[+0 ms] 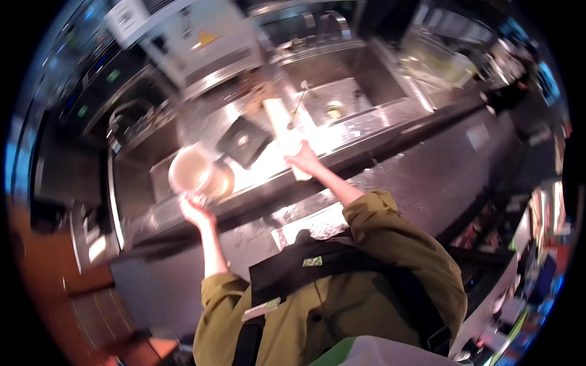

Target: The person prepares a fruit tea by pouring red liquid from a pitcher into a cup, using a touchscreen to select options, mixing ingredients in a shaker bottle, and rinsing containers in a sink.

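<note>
My left hand [198, 214] grips the near side of a pale, translucent round container [192, 168]. The container is tilted, so its open mouth shows, and it hangs over the counter edge beside the left sink. My right hand [304, 160] is closed around a long, pale object [277, 114] lying across the front of the steel counter. Glare washes out its middle, and its exact kind is unclear. Between my hands, a black square tray or scale [245, 141] rests on the counter with a small bright spot at its centre.
A steel sink basin [339, 87] at the right holds a small yellowish round item [334, 110]. Another sink [146, 155] lies to the left. Behind the counter stands a steel machine [201, 41]; a clear plastic bin [435, 59] sits far right. The counter's front edge [384, 137] is raised.
</note>
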Tool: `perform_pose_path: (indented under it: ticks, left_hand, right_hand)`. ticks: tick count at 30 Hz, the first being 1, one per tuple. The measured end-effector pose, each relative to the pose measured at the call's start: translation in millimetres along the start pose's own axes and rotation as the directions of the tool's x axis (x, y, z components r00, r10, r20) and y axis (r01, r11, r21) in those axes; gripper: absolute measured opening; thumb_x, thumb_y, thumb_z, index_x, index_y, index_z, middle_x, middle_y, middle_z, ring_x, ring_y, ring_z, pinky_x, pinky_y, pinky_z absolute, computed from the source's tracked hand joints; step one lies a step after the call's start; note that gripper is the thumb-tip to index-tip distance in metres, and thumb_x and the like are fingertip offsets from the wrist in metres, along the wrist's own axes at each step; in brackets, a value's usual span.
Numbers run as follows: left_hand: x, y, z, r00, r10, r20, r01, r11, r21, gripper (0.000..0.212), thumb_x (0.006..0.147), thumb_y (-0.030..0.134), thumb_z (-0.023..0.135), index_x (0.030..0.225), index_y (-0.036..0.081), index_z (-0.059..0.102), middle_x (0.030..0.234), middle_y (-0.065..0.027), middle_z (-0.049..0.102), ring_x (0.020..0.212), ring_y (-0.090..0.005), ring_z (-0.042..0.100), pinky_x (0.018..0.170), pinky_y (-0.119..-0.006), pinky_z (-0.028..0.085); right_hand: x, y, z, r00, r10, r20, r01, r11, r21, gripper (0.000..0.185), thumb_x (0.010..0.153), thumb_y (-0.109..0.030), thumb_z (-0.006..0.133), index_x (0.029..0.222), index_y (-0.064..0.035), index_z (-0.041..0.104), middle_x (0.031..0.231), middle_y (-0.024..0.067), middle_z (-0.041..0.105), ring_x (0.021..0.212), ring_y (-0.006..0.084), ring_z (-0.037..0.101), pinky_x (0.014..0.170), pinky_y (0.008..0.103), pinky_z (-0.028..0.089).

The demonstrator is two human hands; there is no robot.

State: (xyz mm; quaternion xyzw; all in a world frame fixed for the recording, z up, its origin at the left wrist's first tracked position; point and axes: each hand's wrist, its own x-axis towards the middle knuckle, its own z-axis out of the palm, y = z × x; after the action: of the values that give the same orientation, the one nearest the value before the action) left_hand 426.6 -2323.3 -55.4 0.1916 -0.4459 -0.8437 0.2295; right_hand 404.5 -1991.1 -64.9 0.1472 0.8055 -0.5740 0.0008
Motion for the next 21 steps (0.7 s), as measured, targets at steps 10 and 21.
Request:
perform_pose_path:
  ticks: [10, 21]
  left_hand:
    - [-2.3, -52.0, 39.1, 0.867, 0.494, -0.068, -0.296, 0.619, 0.728, 0.035, 0.087, 0.026, 0.043, 0.095, -0.005, 0.055, 0.090, -0.0124, 0.054, 0.079, -0.0219, 0.049, 0.076, -0.035, 0.040]
    - [-172.0, -226.1, 369.3, 0.826, 0.551, -0.117, -0.345, 0.658, 0.669, 0.033, 0.089, 0.019, 0.036, 0.107, -0.005, 0.050, 0.111, -0.0129, 0.049, 0.098, -0.0239, 0.050, 0.089, -0.033, 0.037]
  right_hand:
    - [-17.3, -26.7, -347.2, 0.973, -0.001, 0.232, -0.150, 0.761, 0.632, 0.065, 0.068, -0.001, 0.065, 0.123, -0.0008, 0.032, 0.110, 0.0168, 0.049, 0.092, 0.0257, 0.057, 0.080, 0.0403, 0.048]
    - [134.2, -46.1, -655.8, 0.821, -0.554, 0.141, 0.567, 0.819, -0.084, 0.066, 0.066, -0.004, 0.045, 0.129, -0.0031, 0.026, 0.121, 0.0124, 0.038, 0.116, 0.0231, 0.037, 0.098, 0.0352, 0.029]
